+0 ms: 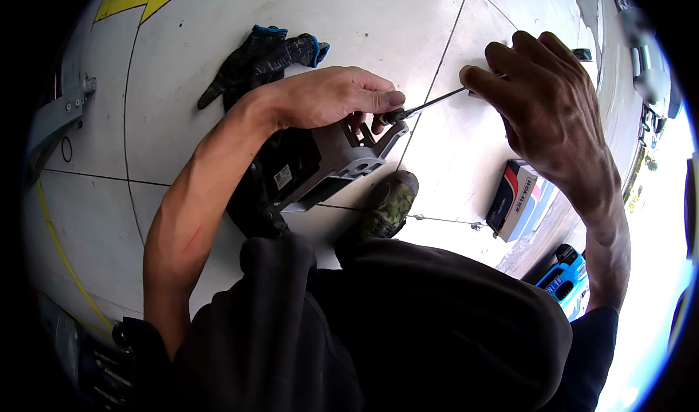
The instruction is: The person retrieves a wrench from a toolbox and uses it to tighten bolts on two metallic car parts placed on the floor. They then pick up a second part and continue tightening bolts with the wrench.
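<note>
Your left hand [331,95] is clamped over the top of a grey metal-and-plastic car part [331,161], its grip closed on the upper edge, with thumb and forefinger pinched down beside the tip of a screwdriver [429,104]. The part sits on the pale concrete floor [218,18], just in front of your camouflage-pattern shoe [389,204], propped at a tilt: its long axis runs from lower left, near your knee, up to the right, where the grey bracket end points toward the screwdriver.

Your right hand [550,110] is wrapped around the screwdriver's handle, so the handle is nearly all hidden (only a dark end shows past your knuckles). The thin shaft lies almost level, sloping slightly down from your right hand to the left, and its tip meets the part under your left fingers. The exact point of contact is covered by them.

The darker lower half of the part is in shadow and partly behind your forearm, so its shape is hard to read. A pair of dark work gloves [262,59] lies on the floor beyond your left wrist, well apart from the part. A small cardboard box [518,197] stands on the floor to the right, under your right forearm.
</note>
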